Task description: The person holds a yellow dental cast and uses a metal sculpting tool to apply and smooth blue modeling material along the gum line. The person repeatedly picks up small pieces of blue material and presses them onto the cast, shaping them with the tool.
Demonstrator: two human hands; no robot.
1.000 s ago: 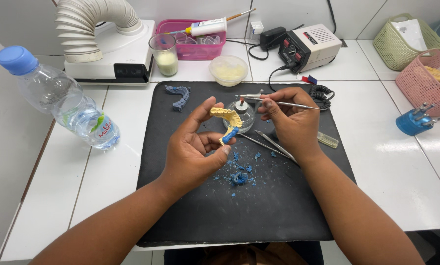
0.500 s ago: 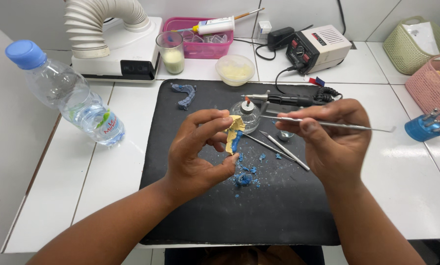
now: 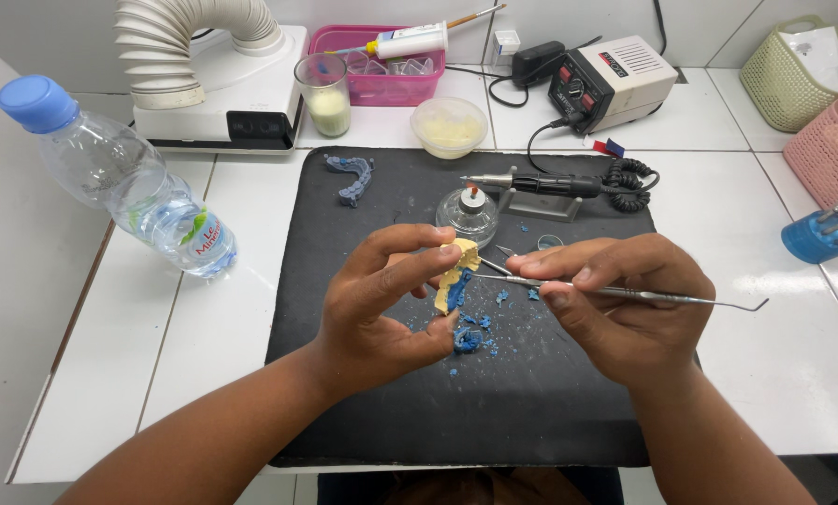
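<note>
1. Head camera view over a white tiled worktable (image 3: 793,393), where a large black rectangular rubber mat (image 3: 531,411) covers the middle and both of the person's hands work above it

2. Along the far edge stands a white dust-extraction unit with a ribbed hose (image 3: 213,65); a clear plastic water bottle with a blue cap (image 3: 120,178) lies tilted to its left

3. A grey-and-black micromotor control box (image 3: 611,82) sits at the back right, its coiled lead running to a slim black-and-silver handpiece (image 3: 541,183) resting on a stand on the mat

4. Left hand (image 3: 386,309) is curled, thumb and fingertips pinched on a small yellow plaster dental cast coated with blue wax (image 3: 455,278), held upright over the mat's centre

5. Right hand (image 3: 629,304) is closed in a pen grip around a thin metal carving instrument (image 3: 625,293), its near tip just beside the cast, its hooked far end pointing right

6. A small glass spirit lamp with a red-tipped wick (image 3: 468,213) stands just behind the cast

7. A blue wax arch-shaped piece (image 3: 349,174) lies at the mat's far left corner

8. Blue wax crumbs (image 3: 470,339) are scattered on the mat under the hands
</note>
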